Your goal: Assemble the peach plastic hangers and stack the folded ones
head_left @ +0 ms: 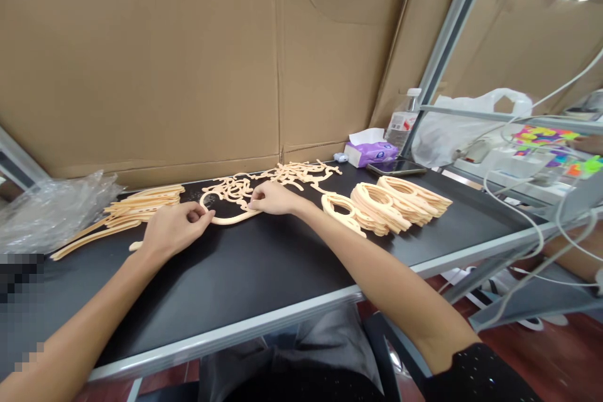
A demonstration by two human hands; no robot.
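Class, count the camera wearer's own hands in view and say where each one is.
2: the left hand is at the curled part of the pale strip; the right hand grips it farther right. Neither is hidden.

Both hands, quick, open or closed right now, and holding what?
Left hand: closed, pinching a curved pale-peach strip.
Right hand: closed, pinching the same strip farther right.

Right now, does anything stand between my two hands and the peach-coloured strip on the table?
Nothing visible does. The left hand and right hand both already have fingers on the strip; the loose curly pieces lie beyond it.
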